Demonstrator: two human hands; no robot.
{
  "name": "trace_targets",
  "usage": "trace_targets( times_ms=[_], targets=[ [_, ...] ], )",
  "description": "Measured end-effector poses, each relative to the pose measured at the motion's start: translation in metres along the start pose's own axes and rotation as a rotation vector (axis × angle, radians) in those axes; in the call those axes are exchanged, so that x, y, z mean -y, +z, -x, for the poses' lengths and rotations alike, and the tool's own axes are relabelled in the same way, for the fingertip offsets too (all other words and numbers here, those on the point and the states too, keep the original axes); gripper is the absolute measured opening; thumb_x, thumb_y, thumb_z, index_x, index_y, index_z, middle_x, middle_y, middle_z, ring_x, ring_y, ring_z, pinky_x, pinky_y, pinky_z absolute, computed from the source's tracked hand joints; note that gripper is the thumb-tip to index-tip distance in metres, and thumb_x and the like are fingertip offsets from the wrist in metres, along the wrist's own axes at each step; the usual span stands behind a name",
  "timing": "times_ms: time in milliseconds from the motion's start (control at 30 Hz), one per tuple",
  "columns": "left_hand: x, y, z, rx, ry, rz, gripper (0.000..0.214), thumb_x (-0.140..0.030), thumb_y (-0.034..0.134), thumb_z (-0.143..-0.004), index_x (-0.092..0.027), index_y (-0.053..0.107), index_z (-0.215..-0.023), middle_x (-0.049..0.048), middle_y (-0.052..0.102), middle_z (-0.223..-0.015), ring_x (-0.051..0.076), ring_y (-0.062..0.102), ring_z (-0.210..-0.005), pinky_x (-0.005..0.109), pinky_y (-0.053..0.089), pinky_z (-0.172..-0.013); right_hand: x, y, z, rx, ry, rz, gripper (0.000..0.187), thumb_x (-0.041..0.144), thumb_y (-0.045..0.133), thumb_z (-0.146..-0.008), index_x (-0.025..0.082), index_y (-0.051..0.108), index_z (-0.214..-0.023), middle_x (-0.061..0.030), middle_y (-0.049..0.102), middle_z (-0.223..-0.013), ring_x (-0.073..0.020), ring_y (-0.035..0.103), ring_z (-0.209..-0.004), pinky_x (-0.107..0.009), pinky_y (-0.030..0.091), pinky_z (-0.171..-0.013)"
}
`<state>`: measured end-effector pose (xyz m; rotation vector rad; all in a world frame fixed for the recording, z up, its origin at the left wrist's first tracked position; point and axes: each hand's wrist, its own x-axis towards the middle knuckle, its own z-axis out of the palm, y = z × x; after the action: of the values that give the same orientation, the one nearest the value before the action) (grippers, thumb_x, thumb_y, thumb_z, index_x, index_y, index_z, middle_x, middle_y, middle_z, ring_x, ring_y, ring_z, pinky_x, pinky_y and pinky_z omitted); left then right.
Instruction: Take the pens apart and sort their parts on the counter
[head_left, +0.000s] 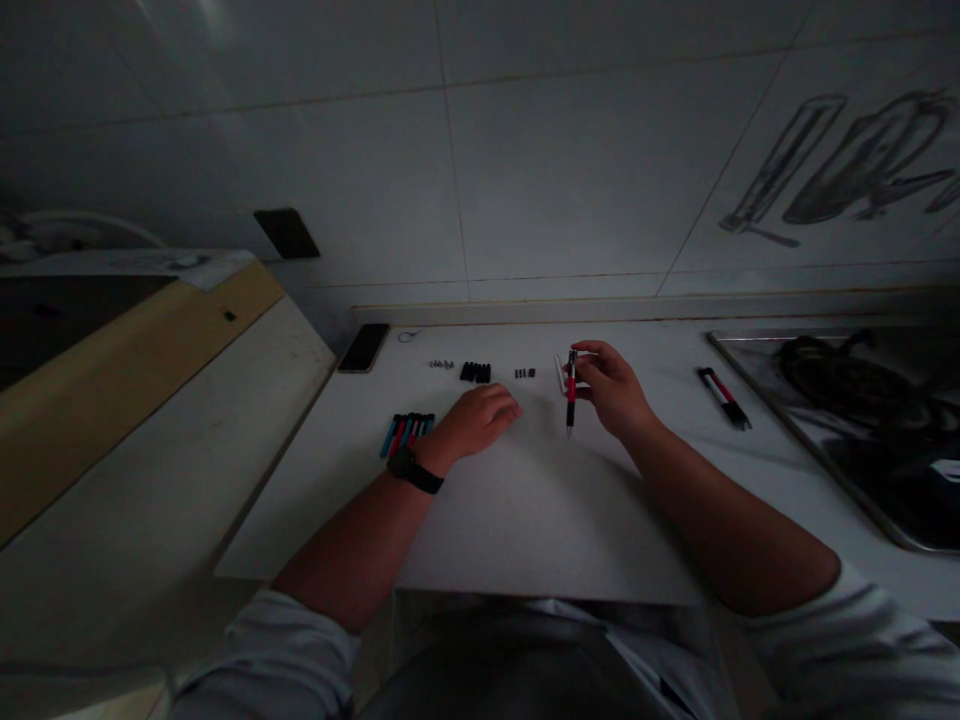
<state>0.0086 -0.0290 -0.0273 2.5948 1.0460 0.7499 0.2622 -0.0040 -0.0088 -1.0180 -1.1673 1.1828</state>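
Observation:
My right hand [611,388] is closed around a red and black pen [571,390], held upright with its tip down over the white counter [525,500]. A few small white parts [559,370] lie just left of that pen. My left hand [480,418] rests palm down on the counter, fingers loosely curled, with a black watch [412,470] on the wrist. It lies right next to a row of several blue, red and black pen barrels [407,432]. Whether anything is under its fingers is hidden.
Small groups of dark parts [475,372] [525,373] and springs [441,364] lie in a line at the back. A phone [364,347] sits at the back left. Another red and black pen [724,397] lies right, near the gas hob [862,420]. A wooden surface [112,390] stands at left.

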Motion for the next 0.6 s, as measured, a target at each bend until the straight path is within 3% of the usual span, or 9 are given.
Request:
trace_targets(
  times_ms=[367, 600],
  targets=[
    [0.001, 0.0, 0.001, -0.001, 0.002, 0.015, 0.034, -0.039, 0.043, -0.109, -0.019, 0.069, -0.102, 0.0065, 0.068, -0.102, 0.02, 0.064, -0.097, 0.037, 0.053, -0.089, 0.021, -0.025, -0.014, -0.084, -0.059, 0.027, 0.03, 0.039, 0.075, -0.08, 0.029, 0.063, -0.105, -0.001, 0.069, -0.091, -0.0164, 0.065, -0.07, -0.033, 0.058, -0.058],
    [0.001, 0.0, 0.001, 0.024, -0.016, 0.042, 0.037, -0.04, 0.041, -0.11, -0.018, 0.07, -0.102, 0.0069, 0.068, -0.103, 0.02, 0.064, -0.098, 0.037, 0.053, -0.091, 0.048, -0.067, -0.027, -0.216, -0.172, 0.011, 0.027, 0.031, 0.073, -0.081, 0.029, 0.062, -0.105, 0.0015, 0.069, -0.088, -0.0136, 0.065, -0.067, -0.029, 0.058, -0.059]
  ],
)
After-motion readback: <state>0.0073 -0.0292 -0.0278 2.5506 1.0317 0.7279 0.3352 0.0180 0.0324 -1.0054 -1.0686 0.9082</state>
